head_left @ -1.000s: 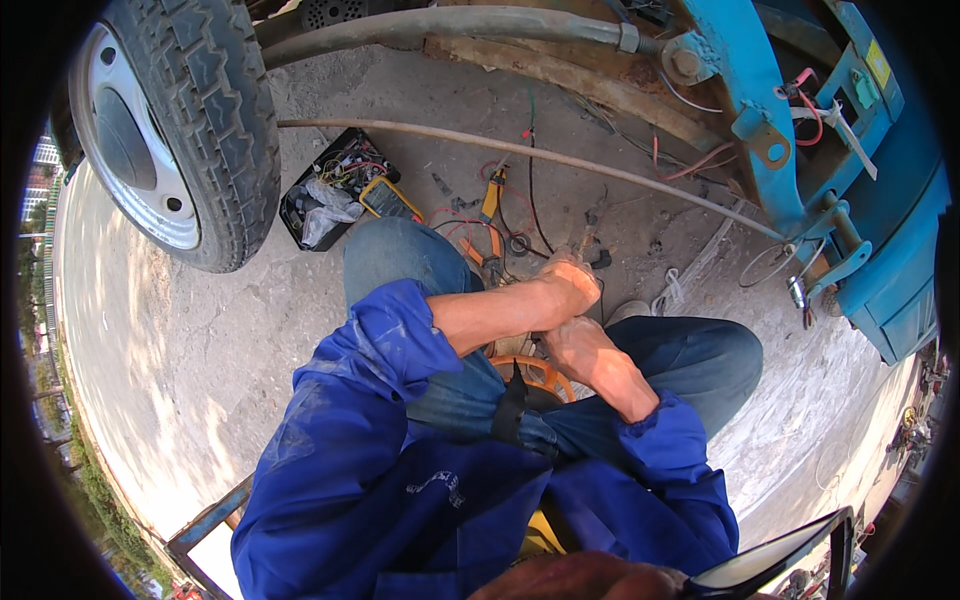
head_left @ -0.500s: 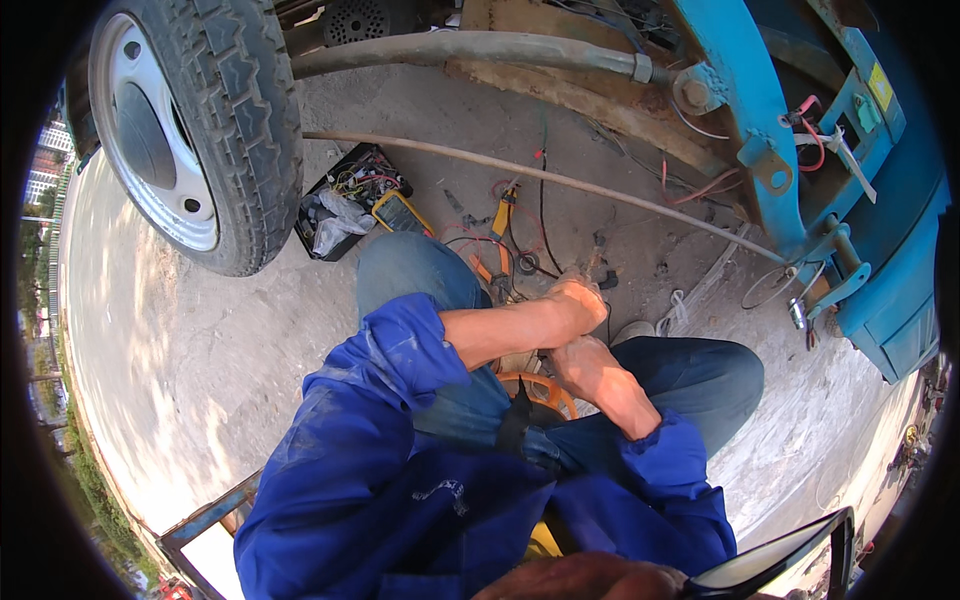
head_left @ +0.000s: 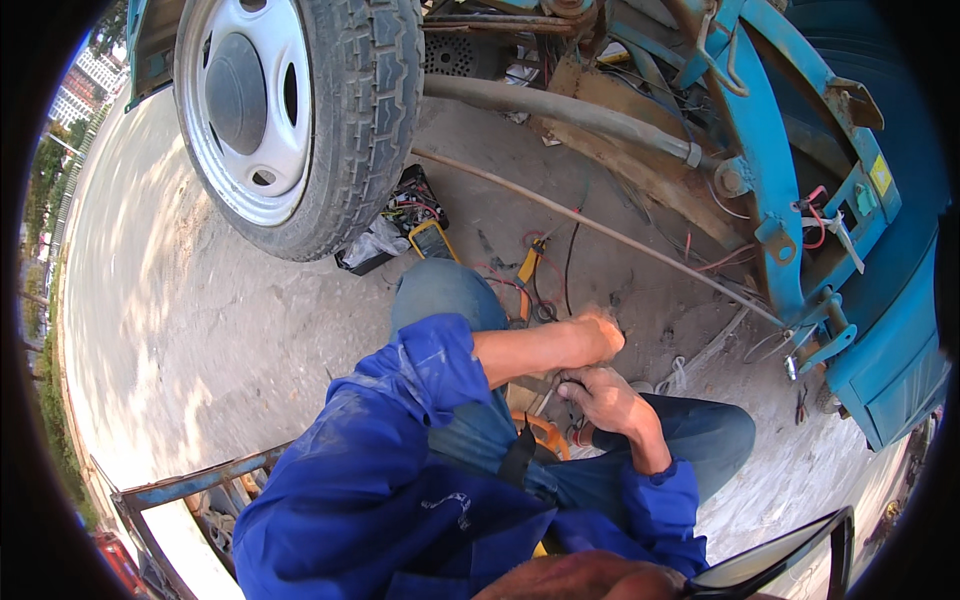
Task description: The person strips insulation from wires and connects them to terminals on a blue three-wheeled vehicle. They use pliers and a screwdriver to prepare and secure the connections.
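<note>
My left hand [head_left: 598, 336] reaches across my lap to the right, its fingers hidden beyond the wrist. Just below it, my right hand [head_left: 606, 398] is closed, thumb and fingers curled round the end of a thin pale metal rod [head_left: 546, 401] whose kind I cannot make out. Under the hands, between my bent knees, is a round orange frame [head_left: 545, 432], partly covered. Beyond my left knee lie a yellow-and-black tool [head_left: 531, 262] with dark and red leads and a yellow multimeter [head_left: 432, 240].
A large tyre [head_left: 355, 130] on a silver wheel stands at the upper left. Behind the multimeter sits a black box [head_left: 425, 190] of wires. A thin rod [head_left: 590, 235] and a blue metal frame [head_left: 770, 170] bound the far and right sides. A mirror-like panel [head_left: 775, 550] is at lower right.
My view has shifted, so the wheel and floor tools appear farther right. My right hand has turned, now showing its curled fingers and the thin rod.
</note>
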Demonstrator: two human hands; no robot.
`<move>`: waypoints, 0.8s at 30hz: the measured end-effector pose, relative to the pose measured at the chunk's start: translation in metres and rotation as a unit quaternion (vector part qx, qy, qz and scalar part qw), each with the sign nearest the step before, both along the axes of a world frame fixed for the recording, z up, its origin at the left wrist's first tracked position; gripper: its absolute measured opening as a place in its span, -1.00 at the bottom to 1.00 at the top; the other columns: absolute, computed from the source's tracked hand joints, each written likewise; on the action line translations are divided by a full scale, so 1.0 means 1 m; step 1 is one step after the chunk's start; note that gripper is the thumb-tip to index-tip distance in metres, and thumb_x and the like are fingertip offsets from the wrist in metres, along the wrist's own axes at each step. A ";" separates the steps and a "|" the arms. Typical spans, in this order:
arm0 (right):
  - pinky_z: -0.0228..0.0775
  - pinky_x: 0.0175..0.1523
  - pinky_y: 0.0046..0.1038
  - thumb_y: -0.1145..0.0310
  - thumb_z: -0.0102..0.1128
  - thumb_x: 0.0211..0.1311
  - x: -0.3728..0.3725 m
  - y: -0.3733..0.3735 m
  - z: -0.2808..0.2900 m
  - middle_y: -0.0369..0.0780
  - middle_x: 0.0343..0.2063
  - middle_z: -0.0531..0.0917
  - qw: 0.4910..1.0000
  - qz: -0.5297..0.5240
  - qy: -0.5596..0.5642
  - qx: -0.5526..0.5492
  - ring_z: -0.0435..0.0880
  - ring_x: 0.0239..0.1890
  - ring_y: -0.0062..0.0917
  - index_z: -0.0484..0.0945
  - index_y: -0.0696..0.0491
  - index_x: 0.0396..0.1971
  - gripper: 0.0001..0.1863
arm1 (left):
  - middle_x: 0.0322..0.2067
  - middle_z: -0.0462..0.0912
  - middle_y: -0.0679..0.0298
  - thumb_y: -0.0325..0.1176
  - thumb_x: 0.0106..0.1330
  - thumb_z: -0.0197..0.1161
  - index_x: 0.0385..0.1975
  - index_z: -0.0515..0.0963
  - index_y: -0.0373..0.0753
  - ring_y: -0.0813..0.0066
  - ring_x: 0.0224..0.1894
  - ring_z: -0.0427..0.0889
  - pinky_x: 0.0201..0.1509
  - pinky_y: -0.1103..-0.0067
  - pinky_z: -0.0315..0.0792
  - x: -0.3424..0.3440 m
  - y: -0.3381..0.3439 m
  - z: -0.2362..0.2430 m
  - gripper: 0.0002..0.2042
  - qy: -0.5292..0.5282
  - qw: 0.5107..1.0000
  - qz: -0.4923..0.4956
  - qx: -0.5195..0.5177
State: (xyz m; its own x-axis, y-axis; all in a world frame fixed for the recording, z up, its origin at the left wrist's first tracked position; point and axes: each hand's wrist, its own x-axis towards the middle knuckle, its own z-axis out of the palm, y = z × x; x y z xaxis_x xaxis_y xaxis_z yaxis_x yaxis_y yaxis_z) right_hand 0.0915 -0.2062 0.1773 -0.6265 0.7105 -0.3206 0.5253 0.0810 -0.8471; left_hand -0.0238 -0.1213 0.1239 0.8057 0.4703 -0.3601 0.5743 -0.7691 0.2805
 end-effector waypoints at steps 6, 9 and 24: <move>0.51 -0.20 -0.50 0.39 0.15 0.48 0.001 0.012 0.037 -0.30 -0.35 0.75 0.983 -0.123 0.099 -0.098 0.59 -0.39 -0.66 0.63 0.18 -0.15 -0.82 | -0.15 0.79 0.01 -0.41 0.16 0.29 -0.22 0.77 -0.24 0.07 0.00 0.76 0.01 0.24 0.60 -0.039 0.018 0.023 -0.78 -0.137 0.988 0.060 0.031; 0.55 -0.16 -0.53 0.38 0.18 0.49 0.006 0.016 0.048 -0.24 -0.31 0.76 0.954 -0.218 0.201 -0.049 0.67 -0.30 -0.62 0.65 0.18 -0.11 -0.81 | -0.19 0.76 -0.01 -0.39 0.18 0.28 -0.27 0.72 -0.30 -0.01 -0.03 0.74 -0.04 0.19 0.58 -0.055 0.027 0.045 -0.82 -0.175 0.981 0.084 0.006; 0.58 -0.01 -0.38 0.21 -0.04 0.64 0.065 -0.029 0.113 -0.13 -0.25 0.66 0.691 -0.433 0.416 0.403 0.67 -0.20 -0.46 0.41 0.15 0.22 -0.62 | -0.33 0.78 0.13 -0.06 0.58 0.06 -0.10 0.68 -0.42 0.39 -0.16 0.73 0.10 0.47 0.49 -0.056 0.012 0.083 -0.54 -0.376 0.733 0.030 -0.566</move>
State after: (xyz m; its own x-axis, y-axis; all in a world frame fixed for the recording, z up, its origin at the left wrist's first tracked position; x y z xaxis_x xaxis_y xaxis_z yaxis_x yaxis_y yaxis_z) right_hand 0.1570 -0.2352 0.2900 0.4161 0.6720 0.6126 0.0311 0.6628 -0.7481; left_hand -0.0796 -0.1092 0.2070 0.9670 0.2545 -0.0115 -0.0468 0.2216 0.9740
